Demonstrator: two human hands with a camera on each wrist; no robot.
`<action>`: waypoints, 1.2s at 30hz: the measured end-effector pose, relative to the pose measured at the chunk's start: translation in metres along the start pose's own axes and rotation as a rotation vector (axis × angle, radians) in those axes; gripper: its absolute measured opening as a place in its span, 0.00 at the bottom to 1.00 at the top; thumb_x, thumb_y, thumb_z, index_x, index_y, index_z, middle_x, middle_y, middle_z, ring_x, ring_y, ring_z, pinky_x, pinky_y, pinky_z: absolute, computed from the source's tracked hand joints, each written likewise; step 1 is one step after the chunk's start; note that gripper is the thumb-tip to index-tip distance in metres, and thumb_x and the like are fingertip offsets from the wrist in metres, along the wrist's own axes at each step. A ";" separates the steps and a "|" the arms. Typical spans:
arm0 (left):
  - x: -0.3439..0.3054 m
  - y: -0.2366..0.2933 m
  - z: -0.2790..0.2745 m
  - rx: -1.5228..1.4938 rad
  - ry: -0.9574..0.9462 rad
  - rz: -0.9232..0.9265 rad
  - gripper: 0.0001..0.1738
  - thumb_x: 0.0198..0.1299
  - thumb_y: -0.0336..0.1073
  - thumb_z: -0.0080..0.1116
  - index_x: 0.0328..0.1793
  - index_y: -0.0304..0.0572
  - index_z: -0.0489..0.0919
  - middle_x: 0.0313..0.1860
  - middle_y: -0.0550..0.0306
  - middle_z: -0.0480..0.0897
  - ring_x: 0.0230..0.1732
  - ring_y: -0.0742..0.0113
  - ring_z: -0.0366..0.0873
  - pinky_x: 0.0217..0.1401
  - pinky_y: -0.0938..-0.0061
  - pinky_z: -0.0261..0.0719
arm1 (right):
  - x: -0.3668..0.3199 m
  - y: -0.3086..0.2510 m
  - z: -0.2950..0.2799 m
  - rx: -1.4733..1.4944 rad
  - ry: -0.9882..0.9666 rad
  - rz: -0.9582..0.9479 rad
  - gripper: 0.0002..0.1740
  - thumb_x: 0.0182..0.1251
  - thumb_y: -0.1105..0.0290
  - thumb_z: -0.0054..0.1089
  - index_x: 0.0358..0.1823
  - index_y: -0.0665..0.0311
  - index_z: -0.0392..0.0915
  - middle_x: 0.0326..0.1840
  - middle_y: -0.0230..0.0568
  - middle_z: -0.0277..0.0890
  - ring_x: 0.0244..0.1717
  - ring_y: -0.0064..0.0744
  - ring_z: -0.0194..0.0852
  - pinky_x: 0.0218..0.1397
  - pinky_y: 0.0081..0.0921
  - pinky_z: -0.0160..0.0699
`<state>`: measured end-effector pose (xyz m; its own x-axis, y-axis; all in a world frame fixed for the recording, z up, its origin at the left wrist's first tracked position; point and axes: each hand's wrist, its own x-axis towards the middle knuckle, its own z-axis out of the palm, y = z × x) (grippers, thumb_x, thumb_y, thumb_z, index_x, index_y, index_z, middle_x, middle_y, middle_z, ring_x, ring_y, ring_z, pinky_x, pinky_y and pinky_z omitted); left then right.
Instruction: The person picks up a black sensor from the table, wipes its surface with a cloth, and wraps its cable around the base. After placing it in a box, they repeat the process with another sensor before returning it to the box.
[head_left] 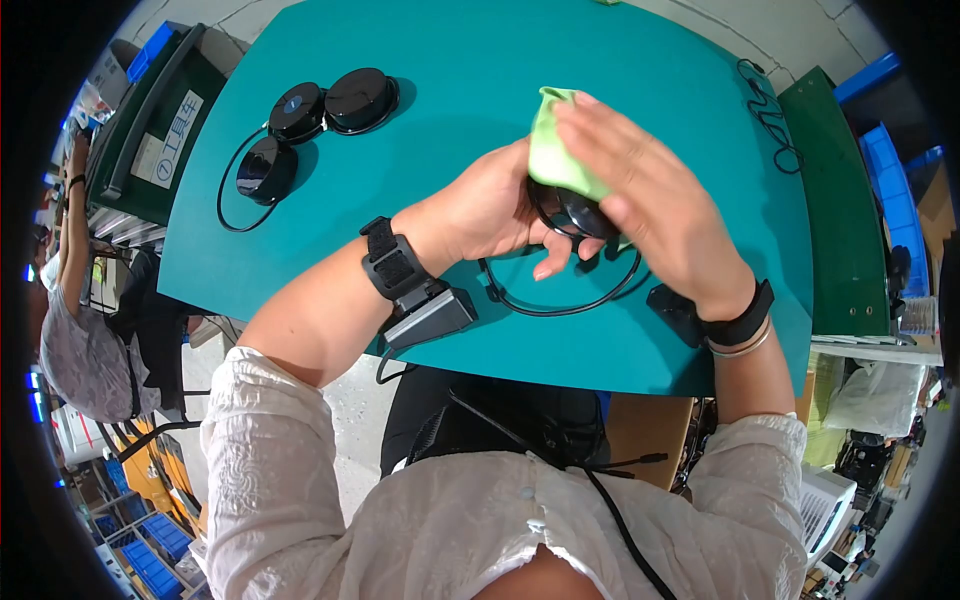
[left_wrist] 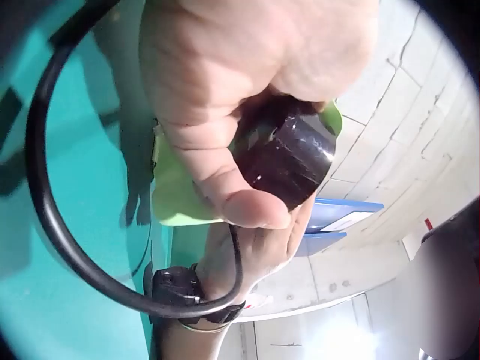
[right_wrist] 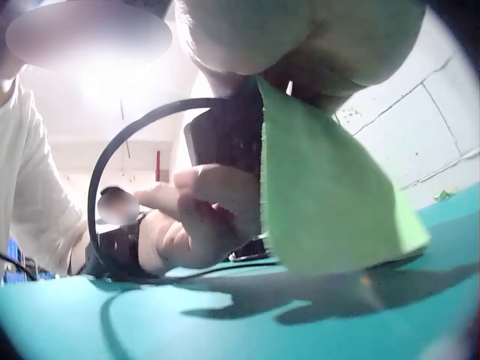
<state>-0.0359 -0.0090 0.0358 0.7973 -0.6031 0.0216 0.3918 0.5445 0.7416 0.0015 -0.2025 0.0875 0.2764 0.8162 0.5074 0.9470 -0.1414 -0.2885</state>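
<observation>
My left hand (head_left: 495, 205) grips a glossy black device (head_left: 578, 212) with rounded housing, over the near middle of the table. From it a thin black band (head_left: 560, 312) curves toward my body. A light green cloth (head_left: 560, 150) lies over the device, held against it by my right hand (head_left: 650, 190) from above. In the left wrist view, the left thumb crosses the device's shiny black housing (left_wrist: 289, 154). The cloth (right_wrist: 330, 187) hangs down in the right wrist view and hides part of the device; left fingers (right_wrist: 217, 187) show beside it.
Glossy black round pods (head_left: 297, 110), with a curved black band (head_left: 222, 185), lie at the left of the teal table (head_left: 460, 60). A black cable (head_left: 775, 120) is at the far right. Green cabinets (head_left: 835, 210) and blue bins (head_left: 893, 200) flank the table. Another person (head_left: 85, 320) is at left.
</observation>
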 end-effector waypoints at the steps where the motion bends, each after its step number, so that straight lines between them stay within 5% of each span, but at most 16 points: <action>1: 0.000 0.002 0.002 0.060 0.009 -0.010 0.35 0.74 0.59 0.24 0.67 0.37 0.64 0.44 0.37 0.79 0.28 0.47 0.81 0.13 0.68 0.76 | -0.002 0.005 0.000 0.068 0.050 0.061 0.28 0.67 0.70 0.56 0.69 0.60 0.68 0.68 0.43 0.70 0.67 0.46 0.68 0.67 0.37 0.70; 5: 0.002 0.002 0.009 -0.056 0.019 0.015 0.39 0.73 0.63 0.19 0.64 0.34 0.66 0.48 0.36 0.78 0.33 0.43 0.82 0.17 0.64 0.83 | -0.009 0.009 0.001 0.128 0.169 0.231 0.18 0.71 0.73 0.52 0.61 0.57 0.77 0.57 0.45 0.78 0.52 0.43 0.78 0.53 0.31 0.80; 6: 0.004 0.000 0.003 -0.006 -0.048 0.029 0.42 0.72 0.65 0.20 0.67 0.32 0.64 0.52 0.32 0.76 0.38 0.38 0.82 0.25 0.59 0.88 | -0.007 0.009 0.003 0.094 0.266 0.243 0.15 0.70 0.76 0.51 0.53 0.59 0.82 0.47 0.44 0.82 0.45 0.40 0.82 0.46 0.28 0.82; 11: 0.001 0.009 0.002 -0.064 -0.072 0.004 0.46 0.70 0.68 0.20 0.75 0.33 0.55 0.59 0.25 0.72 0.50 0.28 0.79 0.42 0.51 0.88 | -0.017 0.031 -0.009 0.008 0.337 0.447 0.13 0.66 0.78 0.52 0.46 0.62 0.84 0.41 0.42 0.84 0.40 0.39 0.83 0.45 0.28 0.81; 13: 0.001 0.012 0.004 -0.091 -0.013 0.090 0.44 0.71 0.66 0.20 0.76 0.35 0.55 0.60 0.25 0.71 0.54 0.27 0.76 0.45 0.50 0.88 | -0.020 0.044 -0.014 -0.195 0.334 0.687 0.12 0.66 0.76 0.53 0.45 0.61 0.84 0.44 0.41 0.84 0.42 0.41 0.83 0.46 0.30 0.81; 15: 0.001 0.013 0.000 -0.084 -0.035 0.117 0.43 0.71 0.65 0.21 0.76 0.37 0.55 0.61 0.27 0.71 0.57 0.29 0.75 0.47 0.51 0.87 | -0.030 0.063 -0.016 -0.271 0.327 0.658 0.14 0.67 0.76 0.52 0.50 0.59 0.82 0.45 0.40 0.84 0.43 0.42 0.83 0.47 0.31 0.80; 17: 0.003 0.013 -0.002 0.012 0.041 0.175 0.42 0.72 0.65 0.19 0.75 0.38 0.58 0.62 0.31 0.72 0.58 0.34 0.76 0.49 0.53 0.85 | -0.030 0.071 -0.016 -0.787 0.312 0.294 0.17 0.67 0.76 0.49 0.56 0.58 0.78 0.45 0.39 0.84 0.42 0.41 0.83 0.47 0.30 0.80; 18: 0.004 0.012 -0.005 0.012 0.042 0.177 0.42 0.72 0.65 0.19 0.75 0.38 0.58 0.62 0.31 0.72 0.58 0.34 0.76 0.49 0.53 0.85 | -0.031 0.069 -0.015 -0.785 0.312 0.292 0.17 0.67 0.76 0.49 0.56 0.58 0.78 0.45 0.39 0.84 0.42 0.41 0.83 0.47 0.30 0.80; 20: 0.006 0.009 -0.013 0.244 0.101 0.243 0.40 0.73 0.63 0.19 0.73 0.37 0.62 0.62 0.34 0.73 0.58 0.38 0.77 0.50 0.55 0.84 | -0.021 0.046 -0.011 -0.126 0.247 0.591 0.18 0.67 0.77 0.49 0.58 0.61 0.75 0.43 0.42 0.84 0.40 0.38 0.83 0.46 0.27 0.79; 23: 0.005 0.008 -0.008 0.118 0.107 0.228 0.39 0.74 0.62 0.22 0.71 0.35 0.64 0.63 0.35 0.73 0.59 0.40 0.77 0.55 0.54 0.83 | -0.019 0.029 -0.004 0.298 0.120 0.655 0.16 0.68 0.77 0.49 0.55 0.64 0.75 0.40 0.43 0.84 0.37 0.36 0.82 0.43 0.24 0.79; 30: 0.006 0.006 0.001 -0.004 0.184 0.266 0.33 0.75 0.56 0.32 0.70 0.34 0.63 0.64 0.38 0.73 0.62 0.45 0.75 0.66 0.50 0.77 | -0.020 0.032 -0.002 0.066 0.030 0.620 0.11 0.68 0.74 0.51 0.49 0.66 0.77 0.33 0.46 0.82 0.33 0.41 0.81 0.37 0.27 0.77; 36: 0.000 0.007 0.007 0.142 0.290 0.289 0.33 0.66 0.46 0.56 0.72 0.36 0.62 0.63 0.46 0.73 0.64 0.55 0.74 0.69 0.55 0.72 | -0.019 0.032 -0.002 0.020 0.046 0.571 0.10 0.66 0.75 0.51 0.45 0.66 0.79 0.32 0.48 0.80 0.31 0.47 0.78 0.36 0.30 0.76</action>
<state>-0.0368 -0.0093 0.0456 0.9690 -0.2378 0.0675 0.0827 0.5691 0.8181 0.0270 -0.2240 0.0700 0.7504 0.5885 0.3010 0.6422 -0.5415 -0.5426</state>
